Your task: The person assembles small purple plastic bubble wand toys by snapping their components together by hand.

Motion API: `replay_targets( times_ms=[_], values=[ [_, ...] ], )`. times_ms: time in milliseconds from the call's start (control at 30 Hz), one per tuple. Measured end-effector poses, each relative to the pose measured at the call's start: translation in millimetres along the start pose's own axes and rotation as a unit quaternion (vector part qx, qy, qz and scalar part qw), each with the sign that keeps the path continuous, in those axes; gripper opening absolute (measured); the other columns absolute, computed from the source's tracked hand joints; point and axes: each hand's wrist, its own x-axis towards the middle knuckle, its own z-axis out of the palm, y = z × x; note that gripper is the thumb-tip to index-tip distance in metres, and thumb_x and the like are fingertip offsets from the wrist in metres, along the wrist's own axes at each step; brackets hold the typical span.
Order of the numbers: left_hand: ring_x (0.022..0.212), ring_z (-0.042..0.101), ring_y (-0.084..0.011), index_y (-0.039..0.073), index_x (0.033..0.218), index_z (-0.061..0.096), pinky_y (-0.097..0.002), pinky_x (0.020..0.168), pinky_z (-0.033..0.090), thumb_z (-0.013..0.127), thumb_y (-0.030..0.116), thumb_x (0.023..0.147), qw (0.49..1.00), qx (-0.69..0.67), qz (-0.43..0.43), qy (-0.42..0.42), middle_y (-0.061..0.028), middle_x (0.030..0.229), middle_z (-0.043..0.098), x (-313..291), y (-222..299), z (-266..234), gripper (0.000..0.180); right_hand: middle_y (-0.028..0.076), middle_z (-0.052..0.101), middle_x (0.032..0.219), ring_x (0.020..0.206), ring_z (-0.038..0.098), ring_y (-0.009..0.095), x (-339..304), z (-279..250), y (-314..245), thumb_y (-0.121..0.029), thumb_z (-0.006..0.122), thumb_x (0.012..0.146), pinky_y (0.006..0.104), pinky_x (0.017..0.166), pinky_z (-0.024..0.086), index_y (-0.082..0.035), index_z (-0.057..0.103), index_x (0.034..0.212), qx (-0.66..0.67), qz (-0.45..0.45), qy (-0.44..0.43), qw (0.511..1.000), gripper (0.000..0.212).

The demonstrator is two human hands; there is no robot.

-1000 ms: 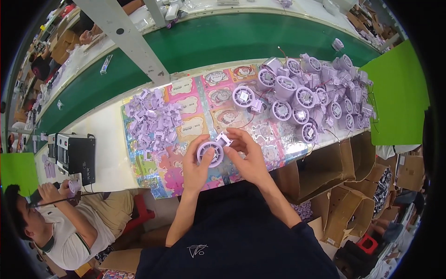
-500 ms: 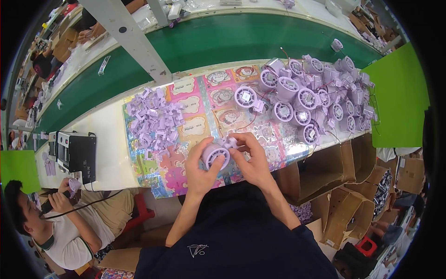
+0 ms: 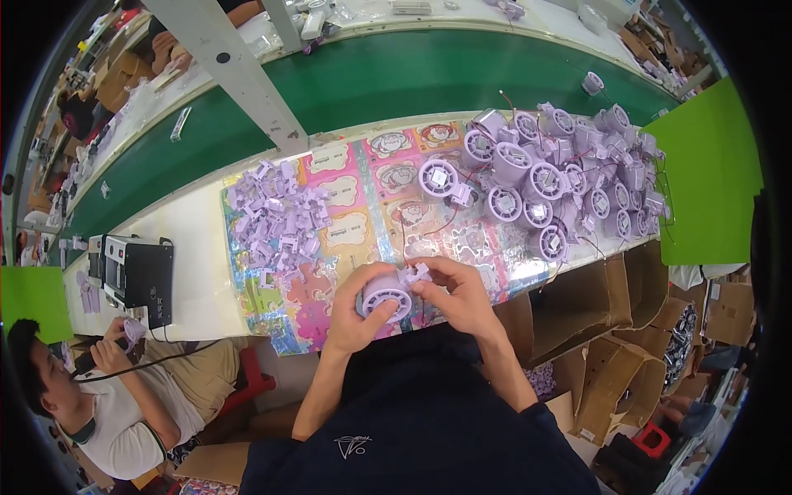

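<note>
My left hand (image 3: 353,318) is closed around a lilac round fan housing (image 3: 386,295), its thumb pressed on the spoked face. At the housing's right side, my right hand (image 3: 464,304) pinches a small lilac bracket piece (image 3: 414,273) that sits against it; whether the two are joined I cannot tell. A thin wire rises behind the bracket. Both hands are just above the near edge of a colourful printed sheet (image 3: 342,227). Beyond them to the left lies a heap of small lilac plastic clips (image 3: 276,216). At the right is a large pile of similar fan housings (image 3: 544,180) with red and dark wires.
A green conveyor belt (image 3: 371,78) runs behind the table, with a white metal post (image 3: 239,74) before it. A black machine (image 3: 139,279) stands at the left, near a seated co-worker (image 3: 124,404). Open cardboard boxes (image 3: 569,322) are at the right, below a green panel (image 3: 701,173).
Both hands have come slightly nearer to me with the housing and bracket. The housing has tilted, and my right fingers have shifted on the bracket.
</note>
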Motion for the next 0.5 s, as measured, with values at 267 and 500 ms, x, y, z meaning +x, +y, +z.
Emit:
replay_targets(
  times_ms=[267, 500],
  values=[
    [0.108, 0.060, -0.0285, -0.002, 0.121, 0.067, -0.0358, 0.095, 0.048, 0.069, 0.013, 0.086, 0.994, 0.062, 0.078, -0.039, -0.0159, 0.119, 0.058, 4, 4, -1, 0.038, 0.002, 0.072, 0.085, 0.076, 0.062, 0.006, 0, -6, -3, -0.013, 0.081, 0.090, 0.0243, 0.067, 0.050, 0.002, 0.074, 0.113, -0.009, 0.088, -0.020, 0.996, 0.029],
    [0.107, 0.060, -0.0291, -0.002, 0.119, 0.067, -0.0367, 0.093, 0.048, 0.068, 0.009, 0.080, 0.989, 0.115, 0.087, -0.029, -0.0161, 0.115, 0.057, 2, 13, 9, 0.041, 0.004, 0.072, 0.079, 0.069, 0.059, 0.007, -7, -6, -21, -0.016, 0.085, 0.085, 0.0262, 0.064, 0.050, 0.004, 0.075, 0.106, -0.114, 0.051, 0.008, 0.992, 0.031]
  ],
)
